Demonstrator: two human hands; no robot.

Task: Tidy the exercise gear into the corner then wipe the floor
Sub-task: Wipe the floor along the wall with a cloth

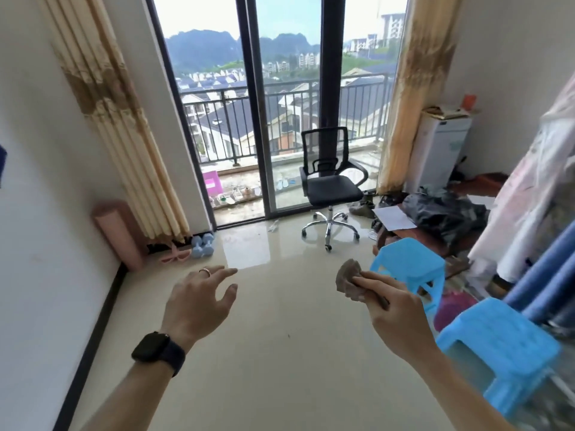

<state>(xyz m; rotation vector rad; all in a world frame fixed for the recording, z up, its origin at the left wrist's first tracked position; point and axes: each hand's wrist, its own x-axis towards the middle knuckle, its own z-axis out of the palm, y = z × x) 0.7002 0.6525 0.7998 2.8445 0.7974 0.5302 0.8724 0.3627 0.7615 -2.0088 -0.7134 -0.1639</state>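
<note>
- The pink grip tool (175, 256) beside the blue dumbbells (203, 245) was too small to identify.
- The rolled pink mat (118, 234) stood in the left corner.
- The left hand (199, 301) hung empty, fingers spread; the right hand (393, 309) pinched a brown cloth (348, 279) above the glossy tile floor (280, 353).

The floor (280, 353) is showing as glossy, smooth tile, mirroring the window light. The rag (350, 283) in the right hand (395, 315) is looking like rough, matt brown cloth. The stools (407, 265) are shining as smooth blue plastic. The roller (119, 234) is appearing matt, possibly foam; the chair (329, 181) base is gleaming chrome metal.
</note>
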